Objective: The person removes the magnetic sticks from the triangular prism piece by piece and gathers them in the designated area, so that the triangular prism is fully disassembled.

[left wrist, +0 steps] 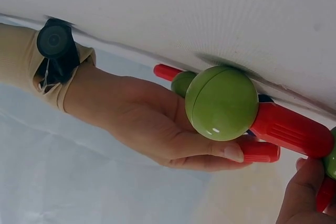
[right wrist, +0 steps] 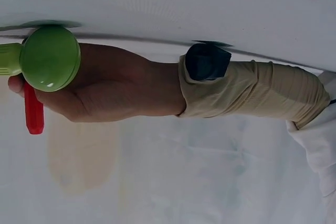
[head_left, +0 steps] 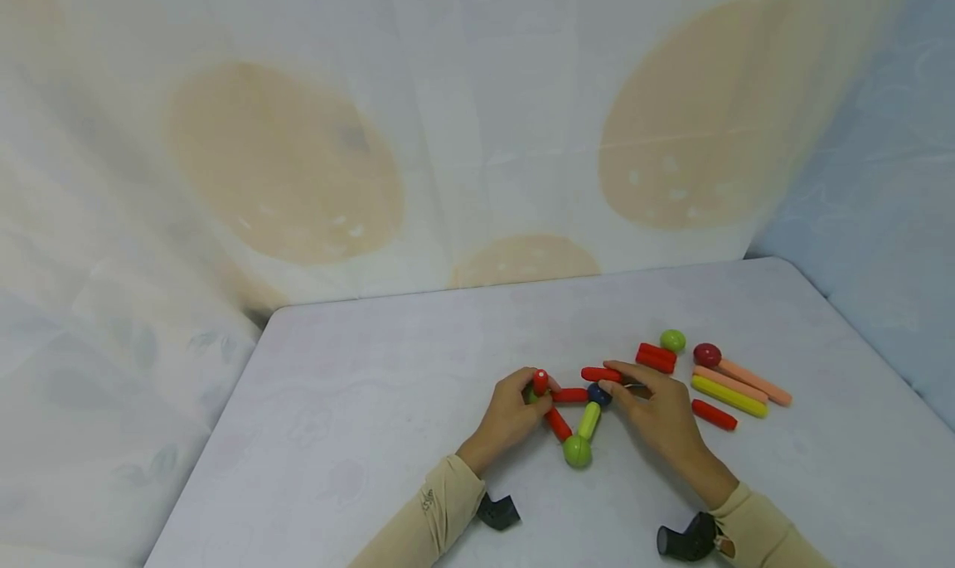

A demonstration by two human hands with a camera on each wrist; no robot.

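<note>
Nearest of all, two beige sleeves come in from the bottom of the head view, each with a black wrist camera strapped on. Just beyond them a green ball (head_left: pixel 577 451) lies on the pale counter (head_left: pixel 358 402), the closest point of a small stick-and-ball figure. From that ball a yellow-green stick (head_left: pixel 588 420) runs up to a dark blue ball (head_left: pixel 598 395), and a red stick (head_left: pixel 557 424) slants up toward the left hand (head_left: pixel 511 415). A second red stick (head_left: pixel 570 395) lies flat between the left hand and the blue ball.

The left hand has its fingers curled round an upright red stick (head_left: pixel 540 381) at the figure's left corner, gripping it. The right hand (head_left: pixel 660 410) lies over the blue ball's side, thumb and forefinger pinching another red stick (head_left: pixel 601 375) that points left above the figure.

Farther right, loose pieces rest on the counter: a short red stick (head_left: pixel 714 415), a yellow stick (head_left: pixel 729 396), two pink sticks (head_left: pixel 753 382), a dark red ball (head_left: pixel 707 355), a pair of red sticks (head_left: pixel 656 358) and a small green ball (head_left: pixel 672 340). Behind the counter hangs a pale curtain (head_left: pixel 448 120) with large tan ovals.
</note>
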